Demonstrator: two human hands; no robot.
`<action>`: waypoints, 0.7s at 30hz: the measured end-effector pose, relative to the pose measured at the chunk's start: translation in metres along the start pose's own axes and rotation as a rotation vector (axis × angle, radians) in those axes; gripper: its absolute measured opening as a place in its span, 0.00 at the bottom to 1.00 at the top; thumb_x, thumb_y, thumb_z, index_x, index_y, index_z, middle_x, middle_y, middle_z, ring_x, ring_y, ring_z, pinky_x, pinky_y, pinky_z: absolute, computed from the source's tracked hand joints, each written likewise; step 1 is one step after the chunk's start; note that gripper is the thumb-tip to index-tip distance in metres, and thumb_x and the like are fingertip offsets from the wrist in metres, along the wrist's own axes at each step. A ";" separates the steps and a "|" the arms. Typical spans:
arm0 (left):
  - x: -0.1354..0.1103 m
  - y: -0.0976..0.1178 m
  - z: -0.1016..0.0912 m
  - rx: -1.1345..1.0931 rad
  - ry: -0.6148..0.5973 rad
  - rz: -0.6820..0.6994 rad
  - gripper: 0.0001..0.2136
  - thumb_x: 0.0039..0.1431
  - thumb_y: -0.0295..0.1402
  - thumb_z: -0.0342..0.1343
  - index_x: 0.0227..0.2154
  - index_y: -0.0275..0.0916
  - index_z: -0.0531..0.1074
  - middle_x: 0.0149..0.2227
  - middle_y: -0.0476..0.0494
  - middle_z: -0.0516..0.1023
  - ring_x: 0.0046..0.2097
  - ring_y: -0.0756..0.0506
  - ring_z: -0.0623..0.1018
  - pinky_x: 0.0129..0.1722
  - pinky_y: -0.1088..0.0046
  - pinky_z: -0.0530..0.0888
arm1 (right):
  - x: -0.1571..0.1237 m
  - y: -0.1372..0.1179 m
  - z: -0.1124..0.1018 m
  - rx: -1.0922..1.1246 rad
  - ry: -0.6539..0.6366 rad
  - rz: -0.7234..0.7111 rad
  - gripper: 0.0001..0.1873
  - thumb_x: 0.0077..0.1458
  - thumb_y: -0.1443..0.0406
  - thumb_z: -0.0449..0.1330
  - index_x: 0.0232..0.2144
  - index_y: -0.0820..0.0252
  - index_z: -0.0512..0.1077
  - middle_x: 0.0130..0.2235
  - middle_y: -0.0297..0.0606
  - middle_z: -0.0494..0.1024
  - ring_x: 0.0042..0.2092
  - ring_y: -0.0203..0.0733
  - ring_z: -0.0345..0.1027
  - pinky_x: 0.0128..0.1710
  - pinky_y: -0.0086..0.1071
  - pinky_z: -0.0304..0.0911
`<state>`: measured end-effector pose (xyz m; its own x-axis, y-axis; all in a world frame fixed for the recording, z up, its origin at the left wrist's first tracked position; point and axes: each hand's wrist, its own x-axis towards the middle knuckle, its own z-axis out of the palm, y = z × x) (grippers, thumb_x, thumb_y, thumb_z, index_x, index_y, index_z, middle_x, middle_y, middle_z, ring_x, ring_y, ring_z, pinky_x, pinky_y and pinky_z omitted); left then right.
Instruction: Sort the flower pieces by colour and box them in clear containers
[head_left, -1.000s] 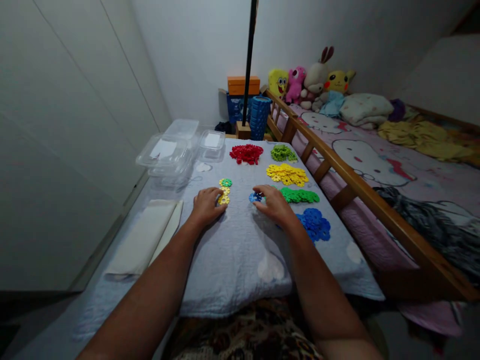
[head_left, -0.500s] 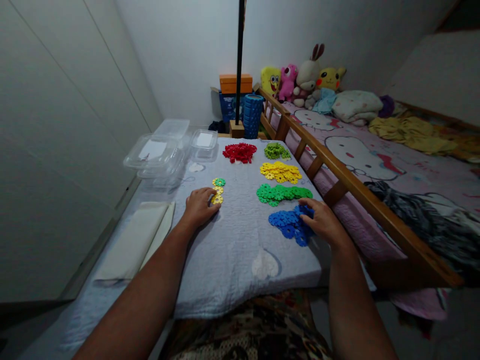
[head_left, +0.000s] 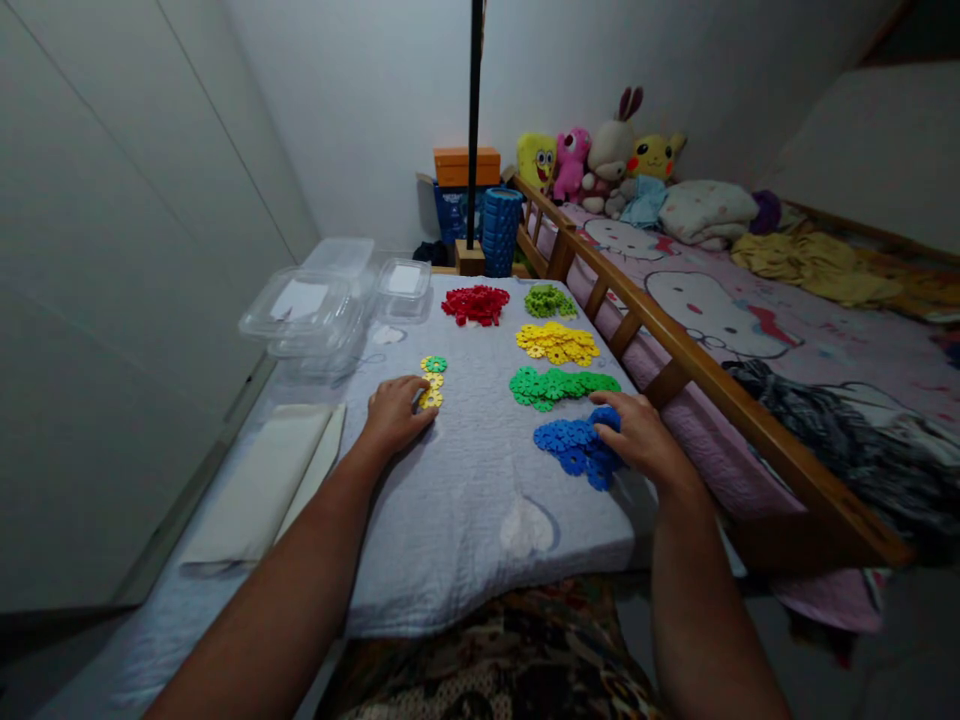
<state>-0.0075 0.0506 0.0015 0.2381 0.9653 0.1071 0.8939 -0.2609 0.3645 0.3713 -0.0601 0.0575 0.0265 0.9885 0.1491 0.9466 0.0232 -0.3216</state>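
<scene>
My left hand (head_left: 397,410) lies on the cloth with fingers and thumb apart, touching or just beside a short line of flower-shaped plastic discs. Two yellow discs (head_left: 432,398) are in that line, with a green disc (head_left: 436,364) at its far end over another yellow one. My right hand (head_left: 637,432) rests at the right side of a pile of blue flower discs (head_left: 574,445), thumb and forefinger apart around a blue disc. Its other fingers are partly hidden. Beyond it lie piles of green discs (head_left: 551,386) and yellow discs (head_left: 555,342).
Red pieces (head_left: 476,304) and light-green pieces (head_left: 550,300) lie at the table's far end. Clear plastic containers (head_left: 300,310) stand at the left, behind a folded cream cloth (head_left: 259,485). A wooden bed rail (head_left: 675,345) runs along the right. A black pole (head_left: 474,120) rises behind.
The view has shifted slightly, so everything sits a little further left. Both hands stay by the same discs; more of a blue disc shows between my right thumb and forefinger.
</scene>
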 end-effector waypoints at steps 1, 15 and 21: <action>0.000 0.000 0.000 -0.002 0.000 0.000 0.22 0.59 0.41 0.56 0.55 0.40 0.75 0.62 0.37 0.75 0.63 0.33 0.71 0.61 0.53 0.66 | 0.005 -0.008 -0.001 0.001 0.000 -0.016 0.24 0.55 0.66 0.59 0.55 0.52 0.77 0.56 0.42 0.80 0.58 0.55 0.69 0.60 0.50 0.63; 0.000 -0.003 0.005 -0.067 0.040 0.026 0.20 0.57 0.40 0.59 0.52 0.44 0.76 0.60 0.40 0.77 0.60 0.33 0.73 0.60 0.53 0.67 | 0.120 -0.167 0.083 -0.003 -0.236 -0.294 0.24 0.61 0.72 0.56 0.59 0.59 0.73 0.60 0.45 0.76 0.60 0.51 0.66 0.61 0.41 0.59; -0.001 -0.004 0.006 -0.095 0.060 0.038 0.19 0.58 0.40 0.58 0.51 0.44 0.77 0.58 0.41 0.78 0.59 0.34 0.73 0.60 0.54 0.68 | 0.160 -0.190 0.128 0.037 -0.200 -0.235 0.21 0.64 0.67 0.55 0.58 0.57 0.73 0.59 0.44 0.77 0.58 0.47 0.67 0.58 0.37 0.59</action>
<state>-0.0091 0.0504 -0.0052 0.2458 0.9531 0.1768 0.8437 -0.3001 0.4451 0.1545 0.1129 0.0224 -0.2589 0.9652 0.0378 0.9068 0.2563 -0.3346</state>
